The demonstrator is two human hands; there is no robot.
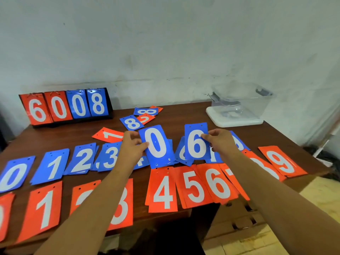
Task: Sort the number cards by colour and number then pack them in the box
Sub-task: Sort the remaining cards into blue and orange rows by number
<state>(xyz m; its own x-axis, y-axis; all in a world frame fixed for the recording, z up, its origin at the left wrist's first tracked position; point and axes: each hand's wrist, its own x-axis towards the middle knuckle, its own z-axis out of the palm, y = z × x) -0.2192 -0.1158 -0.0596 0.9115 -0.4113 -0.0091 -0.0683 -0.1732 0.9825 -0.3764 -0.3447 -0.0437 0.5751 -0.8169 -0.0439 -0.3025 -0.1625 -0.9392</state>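
Note:
My left hand (pixel 131 144) holds a blue 0 card (pixel 156 146) by its left edge, lifted above the blue row. My right hand (pixel 220 140) grips a blue 6 card (pixel 196 142) by its right edge, over a pile of blue cards. Blue piles 0 (pixel 13 174), 1 (pixel 51 167), 2 (pixel 82 159) and 3 (pixel 109 157) lie in a row on the wooden table (pixel 60 135). In front runs an orange row: 1 (pixel 44 208), 4 (pixel 162 190), 5 (pixel 195 186), 6 (pixel 219 184), 9 (pixel 281 161). A clear plastic box (pixel 241 102) stands at the back right on its white lid (pixel 233 122).
A flip scoreboard (pixel 66 107) showing 6008 stands at the back left. Loose unsorted cards lie mid-table: a blue 8 (pixel 131 123), an orange 1 (pixel 108 135), several more behind. The table's right edge drops to a pale floor (pixel 322 196).

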